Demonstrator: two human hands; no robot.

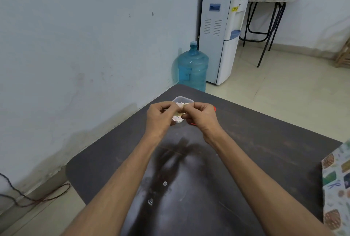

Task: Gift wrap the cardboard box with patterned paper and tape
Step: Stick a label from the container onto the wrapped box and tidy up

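Note:
Both my hands are raised over the far part of the dark table (246,141). My left hand (160,117) and my right hand (200,117) pinch a small strip of tape (180,112) between their fingertips. Right behind them stands a clear plastic container (179,100) with white and pink scraps inside. Something red (214,108) peeks out behind my right hand; what it is cannot be told. Patterned paper (335,184) lies at the table's right edge. No cardboard box shows in view.
Two small crumpled bits (165,183) lie on the table near me. A blue water jug (193,67) and a white water dispenser (221,27) stand on the floor beyond the table. A wall runs along the left; cables (37,197) lie on the floor.

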